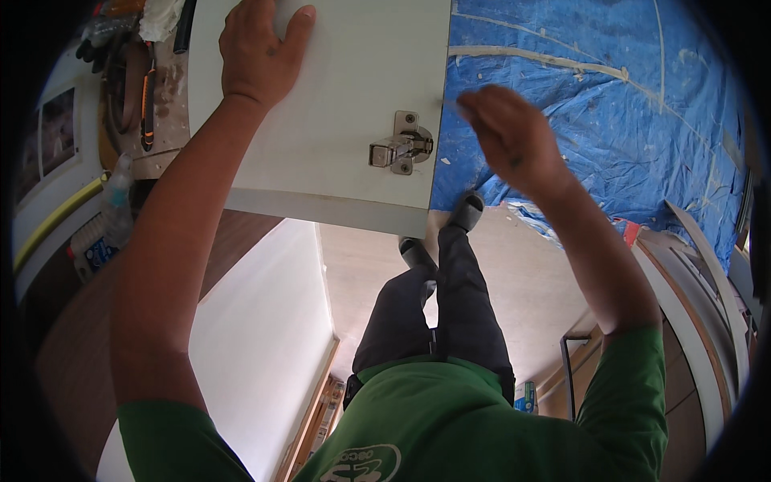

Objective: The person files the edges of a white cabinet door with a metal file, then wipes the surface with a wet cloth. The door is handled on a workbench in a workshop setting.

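A white cabinet door panel lies in front of me, and a metal cup hinge is fixed near its right edge. My left hand rests on the panel's upper left part, thumb apart from the other fingers; some fingertips are cut off by the top of the view. Just beyond the panel's right edge, above the blue sheet, is my right hand. Its fingers point toward that edge and are smeared by motion, so whether they hold anything does not show.
A wrinkled blue tarp spreads at the right. To the left, an orange-and-black tool lies on a worn bench beside a clear plastic bottle. White boards stand below left; curved-looking panels lean at the right.
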Demonstrator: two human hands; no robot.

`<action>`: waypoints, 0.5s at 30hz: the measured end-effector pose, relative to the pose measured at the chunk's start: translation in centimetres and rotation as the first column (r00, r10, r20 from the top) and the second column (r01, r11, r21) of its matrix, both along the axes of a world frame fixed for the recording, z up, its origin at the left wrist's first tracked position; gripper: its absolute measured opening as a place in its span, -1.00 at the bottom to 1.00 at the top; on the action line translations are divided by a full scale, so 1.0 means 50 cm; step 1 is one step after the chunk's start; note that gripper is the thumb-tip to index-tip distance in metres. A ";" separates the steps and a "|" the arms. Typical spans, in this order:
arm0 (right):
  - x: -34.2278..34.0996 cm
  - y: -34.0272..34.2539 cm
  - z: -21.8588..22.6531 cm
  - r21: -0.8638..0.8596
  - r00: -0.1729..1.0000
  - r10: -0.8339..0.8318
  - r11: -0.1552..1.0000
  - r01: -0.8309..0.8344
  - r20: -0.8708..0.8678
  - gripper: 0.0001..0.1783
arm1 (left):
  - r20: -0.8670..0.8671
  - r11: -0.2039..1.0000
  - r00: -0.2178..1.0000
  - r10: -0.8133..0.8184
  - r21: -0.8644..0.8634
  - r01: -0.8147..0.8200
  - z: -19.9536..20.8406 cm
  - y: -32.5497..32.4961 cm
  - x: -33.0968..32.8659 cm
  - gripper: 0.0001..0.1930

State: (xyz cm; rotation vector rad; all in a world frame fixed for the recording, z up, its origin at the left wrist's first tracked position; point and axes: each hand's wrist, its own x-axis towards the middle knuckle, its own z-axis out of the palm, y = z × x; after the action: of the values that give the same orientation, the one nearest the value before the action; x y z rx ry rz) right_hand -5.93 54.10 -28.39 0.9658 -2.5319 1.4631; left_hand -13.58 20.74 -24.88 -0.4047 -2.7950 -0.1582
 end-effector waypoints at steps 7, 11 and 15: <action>0.036 0.011 0.026 0.051 1.000 -0.007 0.999 0.006 0.013 -0.75 | 0.073 0.997 0.994 0.078 -0.017 -0.077 0.011 0.004 0.006 -0.46; -0.062 0.000 0.044 0.037 0.983 -0.155 0.988 0.152 0.097 -0.75 | 0.068 0.999 0.996 0.050 0.015 -0.051 0.009 0.008 -0.001 -0.46; -0.049 -0.002 0.026 0.077 0.986 -0.127 0.988 0.136 -0.110 -0.73 | 0.053 0.999 0.998 0.041 -0.005 -0.041 0.006 0.009 -0.004 -0.46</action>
State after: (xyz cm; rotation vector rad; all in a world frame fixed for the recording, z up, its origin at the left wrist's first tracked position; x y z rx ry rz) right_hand -8.37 54.01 -27.08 0.8430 -2.5454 1.2466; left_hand -13.76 21.17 -24.56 -0.3484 -2.8539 -0.1563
